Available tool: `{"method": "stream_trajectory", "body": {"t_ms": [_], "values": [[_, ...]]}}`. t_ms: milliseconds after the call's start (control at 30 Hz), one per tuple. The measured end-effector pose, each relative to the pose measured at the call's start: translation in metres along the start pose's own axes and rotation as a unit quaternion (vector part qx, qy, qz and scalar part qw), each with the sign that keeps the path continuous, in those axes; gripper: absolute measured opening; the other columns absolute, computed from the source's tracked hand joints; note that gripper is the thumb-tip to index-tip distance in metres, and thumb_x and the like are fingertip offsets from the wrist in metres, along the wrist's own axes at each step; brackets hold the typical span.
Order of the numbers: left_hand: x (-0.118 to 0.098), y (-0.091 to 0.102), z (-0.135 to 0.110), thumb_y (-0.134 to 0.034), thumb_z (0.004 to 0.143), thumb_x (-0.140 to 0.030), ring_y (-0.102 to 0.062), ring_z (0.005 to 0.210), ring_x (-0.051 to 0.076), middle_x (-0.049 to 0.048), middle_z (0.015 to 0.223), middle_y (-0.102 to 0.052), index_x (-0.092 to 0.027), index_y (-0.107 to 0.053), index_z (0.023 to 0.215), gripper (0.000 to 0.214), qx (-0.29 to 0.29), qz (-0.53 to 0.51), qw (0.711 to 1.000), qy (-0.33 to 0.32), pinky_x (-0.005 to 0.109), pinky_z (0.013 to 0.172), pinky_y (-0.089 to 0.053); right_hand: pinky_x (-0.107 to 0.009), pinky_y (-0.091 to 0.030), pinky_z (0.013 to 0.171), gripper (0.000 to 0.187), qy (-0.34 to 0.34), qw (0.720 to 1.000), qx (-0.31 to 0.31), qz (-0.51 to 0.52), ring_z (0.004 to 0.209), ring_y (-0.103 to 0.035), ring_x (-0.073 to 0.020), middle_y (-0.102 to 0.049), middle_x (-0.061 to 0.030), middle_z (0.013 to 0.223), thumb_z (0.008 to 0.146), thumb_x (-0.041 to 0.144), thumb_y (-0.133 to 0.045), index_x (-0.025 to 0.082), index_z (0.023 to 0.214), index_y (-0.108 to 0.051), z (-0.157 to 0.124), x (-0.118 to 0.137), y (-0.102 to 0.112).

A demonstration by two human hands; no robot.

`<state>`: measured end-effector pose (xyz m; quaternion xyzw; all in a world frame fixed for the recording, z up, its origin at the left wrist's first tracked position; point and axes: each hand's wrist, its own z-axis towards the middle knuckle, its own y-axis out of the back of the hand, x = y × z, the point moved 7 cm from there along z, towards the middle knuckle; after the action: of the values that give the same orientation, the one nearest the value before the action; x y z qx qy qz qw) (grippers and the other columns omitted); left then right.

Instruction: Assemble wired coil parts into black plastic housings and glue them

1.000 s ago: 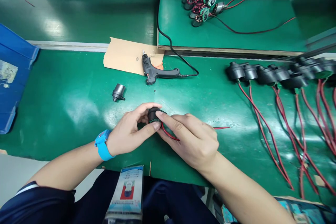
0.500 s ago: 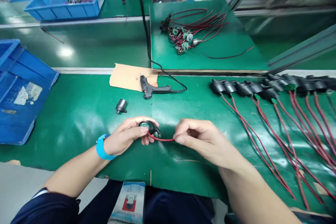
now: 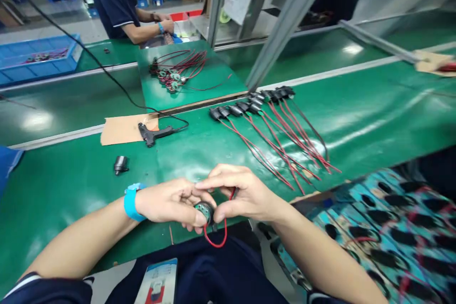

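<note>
My left hand point(image 3: 167, 204), with a blue wristband, grips a small black round part with a green face point(image 3: 204, 211) near the table's front edge. My right hand point(image 3: 242, 194) pinches the same part from the right, and its red wire point(image 3: 219, 240) loops down below both hands. A lone dark cylinder part point(image 3: 121, 165) lies on the green mat to the left. A black glue gun point(image 3: 154, 132) rests on brown cardboard point(image 3: 121, 129) behind it.
A row of black parts with long red wires point(image 3: 263, 118) lies on the mat to the right. A raised green board holds a heap of wired parts point(image 3: 174, 73). Another person point(image 3: 121, 0) works across the table. Blue bin point(image 3: 35, 57) at far left; a patterned tray point(image 3: 384, 218) at right.
The view has swung up and to the right. My hands drew together again and came closer to the table's front edge, the right hand now pinching the part with the wire looped below.
</note>
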<state>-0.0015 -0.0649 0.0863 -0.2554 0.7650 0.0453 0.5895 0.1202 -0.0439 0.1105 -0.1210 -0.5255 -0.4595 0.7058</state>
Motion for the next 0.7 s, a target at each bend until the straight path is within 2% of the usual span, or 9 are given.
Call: {"method": "stream_trajectory", "body": {"t_ms": [100,167,300,400,467,533,567,600,700], "values": [[-0.009,-0.029,0.031,-0.073,0.083,-0.04,-0.06,0.063,0.013,0.0029,0.078,-0.067,-0.017,-0.071,0.097,0.027,0.088,0.03,0.995,0.03,0.023,0.06,-0.053,-0.019,-0.046,0.06,0.047,0.005,0.999,-0.033,-0.036,0.069,-0.054,-0.0081,-0.064,-0.0018,0.089,0.078,0.05,-0.08,0.018,0.113,-0.076,-0.035,0.022,0.019],[-0.01,-0.046,0.054,-0.073,0.083,-0.046,-0.059,0.062,0.012,0.0018,0.074,-0.066,-0.017,-0.07,0.092,0.03,0.134,0.043,0.989,0.055,0.022,0.059,-0.051,-0.02,-0.052,0.071,0.043,0.007,0.996,-0.044,-0.082,0.077,-0.062,-0.0093,-0.065,-0.0022,0.092,0.077,0.044,-0.083,0.016,0.11,-0.076,-0.06,0.041,0.029],[-0.013,-0.077,0.11,-0.075,0.074,-0.068,-0.055,0.057,0.01,0.0006,0.067,-0.064,-0.014,-0.069,0.09,0.056,0.249,0.079,0.961,0.086,0.021,0.058,-0.049,-0.017,-0.054,0.079,0.036,-0.005,0.98,-0.07,-0.188,0.084,-0.068,-0.01,-0.07,-0.0045,0.097,0.079,0.033,-0.084,0.013,0.106,-0.074,-0.109,0.077,0.051],[-0.022,-0.106,0.154,-0.064,0.073,-0.083,-0.058,0.06,0.012,0.0045,0.074,-0.066,-0.014,-0.068,0.1,0.075,0.302,0.103,0.947,0.045,0.023,0.057,-0.048,-0.018,-0.055,0.078,0.032,-0.012,0.953,-0.133,-0.27,0.083,-0.069,-0.0111,-0.073,-0.0069,0.094,0.083,0.032,-0.08,0.011,0.106,-0.072,-0.151,0.105,0.074],[-0.028,-0.116,0.181,-0.051,0.084,-0.08,-0.061,0.066,0.015,0.0063,0.083,-0.068,-0.016,-0.064,0.116,0.073,0.26,0.17,0.95,-0.024,0.025,0.06,-0.05,-0.021,-0.055,0.08,0.031,-0.045,0.927,-0.186,-0.322,0.086,-0.069,-0.0121,-0.074,-0.0075,0.094,0.086,0.034,-0.077,0.012,0.107,-0.072,-0.189,0.122,0.096],[-0.033,-0.112,0.204,-0.048,0.095,-0.067,-0.063,0.072,0.016,0.0047,0.089,-0.07,-0.021,-0.057,0.131,0.059,0.152,0.294,0.938,-0.099,0.027,0.067,-0.052,-0.024,-0.055,0.08,0.033,-0.127,0.879,-0.258,-0.38,0.088,-0.068,-0.0134,-0.075,-0.0065,0.095,0.085,0.041,-0.076,0.016,0.107,-0.074,-0.24,0.136,0.128],[-0.034,-0.106,0.212,-0.05,0.096,-0.062,-0.063,0.073,0.016,0.0029,0.09,-0.07,-0.024,-0.055,0.134,0.054,0.09,0.365,0.917,-0.132,0.028,0.07,-0.053,-0.025,-0.054,0.077,0.036,-0.184,0.837,-0.303,-0.417,0.084,-0.067,-0.0136,-0.075,-0.0052,0.094,0.083,0.046,-0.077,0.018,0.105,-0.075,-0.272,0.142,0.149],[-0.035,-0.098,0.217,-0.053,0.096,-0.059,-0.064,0.072,0.016,0.001,0.089,-0.07,-0.025,-0.054,0.135,0.051,0.032,0.432,0.887,-0.163,0.028,0.071,-0.053,-0.024,-0.051,0.068,0.039,-0.254,0.776,-0.356,-0.455,0.076,-0.063,-0.0122,-0.074,-0.0026,0.092,0.08,0.053,-0.077,0.021,0.103,-0.076,-0.309,0.15,0.172],[-0.026,-0.074,0.225,-0.058,0.091,-0.062,-0.065,0.069,0.019,-0.0016,0.081,-0.067,-0.025,-0.061,0.121,0.048,-0.077,0.57,0.783,-0.237,0.03,0.068,-0.053,-0.025,-0.036,0.053,0.049,-0.336,0.666,-0.446,-0.494,0.055,-0.041,-0.0087,-0.068,-0.0027,0.083,0.081,0.058,-0.073,0.016,0.106,-0.075,-0.415,0.175,0.232]]}}
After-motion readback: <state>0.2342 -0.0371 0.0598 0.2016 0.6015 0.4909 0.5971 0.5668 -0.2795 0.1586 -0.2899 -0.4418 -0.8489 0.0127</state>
